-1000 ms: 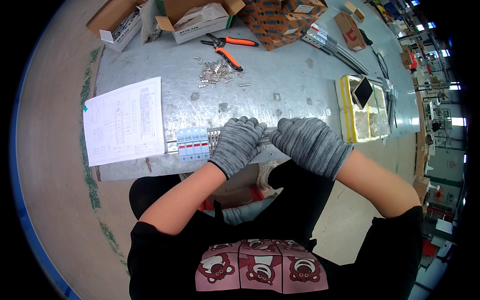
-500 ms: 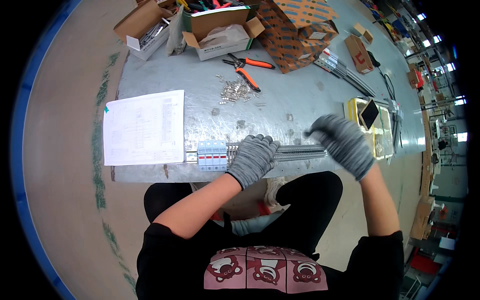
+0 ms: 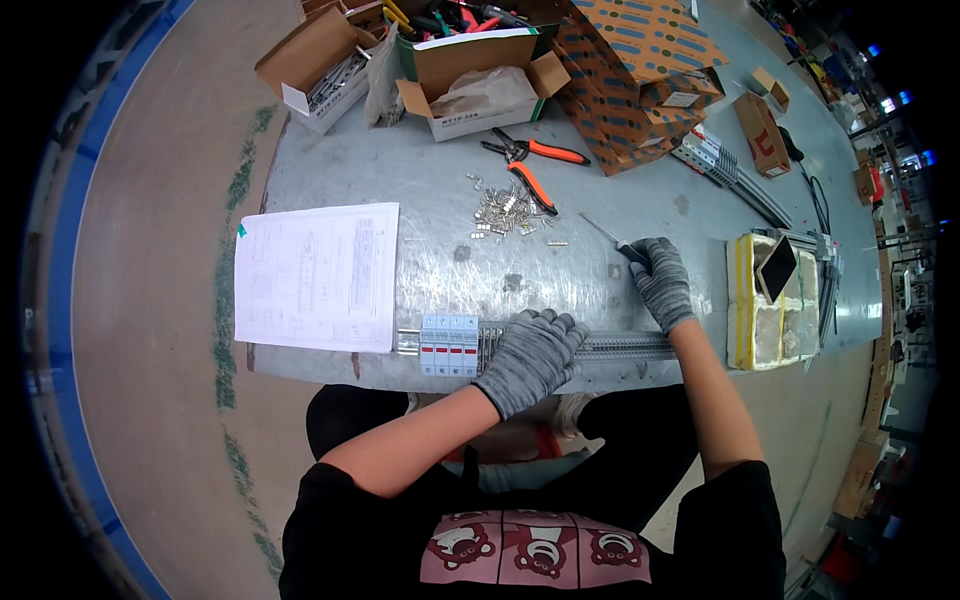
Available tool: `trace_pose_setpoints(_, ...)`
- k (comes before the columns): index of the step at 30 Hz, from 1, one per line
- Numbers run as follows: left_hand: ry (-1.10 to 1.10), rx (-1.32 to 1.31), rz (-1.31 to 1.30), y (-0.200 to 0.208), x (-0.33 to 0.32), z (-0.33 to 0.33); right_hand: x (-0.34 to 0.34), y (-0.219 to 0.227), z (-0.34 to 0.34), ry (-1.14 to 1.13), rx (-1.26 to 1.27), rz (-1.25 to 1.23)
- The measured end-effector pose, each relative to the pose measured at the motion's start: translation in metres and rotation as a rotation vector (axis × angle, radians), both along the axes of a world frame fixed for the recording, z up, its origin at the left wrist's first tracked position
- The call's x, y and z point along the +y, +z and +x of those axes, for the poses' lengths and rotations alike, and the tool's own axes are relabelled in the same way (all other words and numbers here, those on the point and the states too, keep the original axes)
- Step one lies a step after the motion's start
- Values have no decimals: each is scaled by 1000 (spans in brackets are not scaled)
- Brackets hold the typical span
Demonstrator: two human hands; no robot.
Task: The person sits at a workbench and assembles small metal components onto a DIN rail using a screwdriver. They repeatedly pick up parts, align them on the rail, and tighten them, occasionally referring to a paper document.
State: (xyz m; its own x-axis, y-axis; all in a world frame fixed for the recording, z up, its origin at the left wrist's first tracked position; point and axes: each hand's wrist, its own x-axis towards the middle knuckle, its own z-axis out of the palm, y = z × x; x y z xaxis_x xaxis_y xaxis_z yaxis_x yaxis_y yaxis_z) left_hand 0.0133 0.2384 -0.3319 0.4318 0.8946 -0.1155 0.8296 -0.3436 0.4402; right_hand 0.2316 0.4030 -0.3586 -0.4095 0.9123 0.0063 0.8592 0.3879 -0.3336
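Observation:
A DIN rail [image 3: 407, 340] lies along the near edge of the table. Light-blue fuse holders [image 3: 449, 346] with red marks stand side by side at its left end. Beside them runs a long row of grey terminal blocks [image 3: 630, 346]. My left hand [image 3: 532, 360], in a grey knitted glove, lies closed over this row, its fingers curled across the far side. Just beyond the row's right part, my gloved right hand [image 3: 660, 280] is closed round the dark handle of a screwdriver [image 3: 622, 246]. Its thin shaft points away and to the left.
A paper drawing [image 3: 318, 278] lies at the left. Small metal parts [image 3: 506, 212] are heaped mid-table, near orange-handled wire strippers [image 3: 534, 170]. Open cartons [image 3: 485, 118] stand at the back. At the right, a yellow-edged box [image 3: 742, 310] carries a phone [image 3: 776, 268].
My right hand has come lower and inward from the right, and the screwdriver now shows clearly in it. My left hand stays on the terminal row. The whole view has shifted slightly.

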Motion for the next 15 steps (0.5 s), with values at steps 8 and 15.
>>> trace_pose_setpoints(8,64,-100,242,-20,-5,7,-69,97,-30,276,645,69)
trace_pose_setpoints(15,57,23,74,-7,3,17,-179,254,-47,754,761,104)
